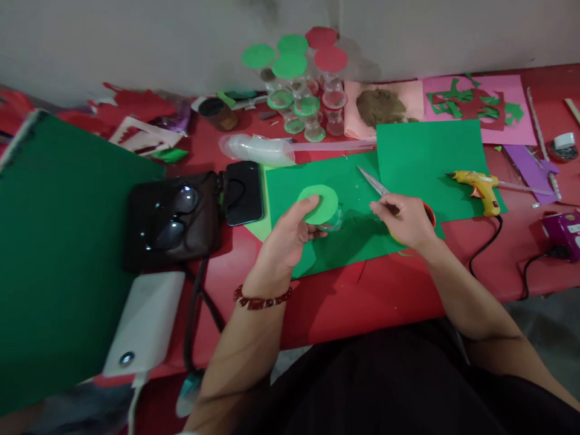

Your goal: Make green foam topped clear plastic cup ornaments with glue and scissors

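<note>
My left hand (294, 232) is closed around a clear plastic cup (332, 220), its thumb pressing on the light green disc (321, 202) that covers the top. Over the green sheet (317, 175), my right hand (403, 219) has its thumb and fingers drawn together; what they pinch, if anything, cannot be made out. Scissors (374, 180) with red and yellow handles show from beneath the right hand, blades pointing away to the left. That hand covers their middle, so whether it grips them is unclear.
Several disc-topped clear cup stacks (294, 99) stand by the wall. A yellow glue gun (483, 187) lies right, its cord trailing off the red table (344, 308). At left are a phone (243, 193), sunglasses on a dark case (172, 223), a white power bank (147, 320) and an upright green board (67, 254).
</note>
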The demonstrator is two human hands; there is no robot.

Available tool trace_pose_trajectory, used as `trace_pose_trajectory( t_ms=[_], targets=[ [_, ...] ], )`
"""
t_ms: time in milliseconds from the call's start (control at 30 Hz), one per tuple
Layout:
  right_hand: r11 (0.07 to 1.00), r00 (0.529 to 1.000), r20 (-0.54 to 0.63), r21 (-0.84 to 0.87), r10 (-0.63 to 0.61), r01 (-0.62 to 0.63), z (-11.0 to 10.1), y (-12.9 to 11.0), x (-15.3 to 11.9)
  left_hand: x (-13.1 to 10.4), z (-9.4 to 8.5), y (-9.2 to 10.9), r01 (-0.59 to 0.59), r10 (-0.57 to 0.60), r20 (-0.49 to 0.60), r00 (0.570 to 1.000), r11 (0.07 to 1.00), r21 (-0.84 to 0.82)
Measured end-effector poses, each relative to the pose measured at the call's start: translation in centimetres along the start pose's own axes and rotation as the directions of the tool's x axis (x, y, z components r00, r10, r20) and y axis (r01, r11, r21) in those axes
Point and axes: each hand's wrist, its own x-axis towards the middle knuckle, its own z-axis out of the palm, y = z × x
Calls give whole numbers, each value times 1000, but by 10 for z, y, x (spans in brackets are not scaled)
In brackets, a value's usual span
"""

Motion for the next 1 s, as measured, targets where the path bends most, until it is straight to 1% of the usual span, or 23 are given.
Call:
trace_pose_trajectory(
  t_ms=[67,167,233,300,333,400,433,467,533,600,667,767,867,933,1000],
  targets=[
    [999,999,-29,23,37,-36,-1,0,0,1,-2,1,-12,12,0,1000,1000,-8],
    [996,998,-53,77,44,-40,0,2,0,4,-4,0,-17,17,-11,1000,1000,-8],
    [994,998,-61,109,31,-24,2,4,1,5,-4,-1,-32,33,-55,998,999,32],
    [989,998,-65,146,4,6,4,5,0,4,-3,-3,-93,107,-107,989,988,125],
    [986,998,-62,163,-28,38,5,5,-1,3,-1,-4,-133,158,-123,980,973,186],
    [974,989,-51,175,-137,144,9,4,-3,0,3,-7,-196,239,-113,964,932,304],
    [964,977,-39,159,-208,211,12,3,-4,-1,6,-9,-196,239,-90,967,921,337],
    [952,961,-33,127,-276,277,15,2,-6,-2,9,-11,-177,207,-51,977,920,351],
    [924,926,-32,48,-377,378,22,0,-9,-3,15,-15,-157,173,-9,985,916,370],
    [906,906,-15,-26,-423,422,29,-2,-11,-2,20,-18,-158,167,16,986,897,413],
    [898,902,17,-90,-432,431,33,-3,-11,-2,23,-19,-177,182,30,983,884,432],
    [884,895,37,-143,-444,445,34,-5,-8,-2,24,-19,-225,233,24,972,896,382],
    [859,872,44,-154,-487,488,33,-11,-3,-3,22,-20,-254,261,18,965,921,297],
    [847,863,53,-171,-502,503,29,-16,2,-2,21,-21,-258,255,39,966,949,184],
    [840,859,18,-199,-511,504,21,-24,15,0,20,-21,-260,258,42,965,965,30]
  ],
)
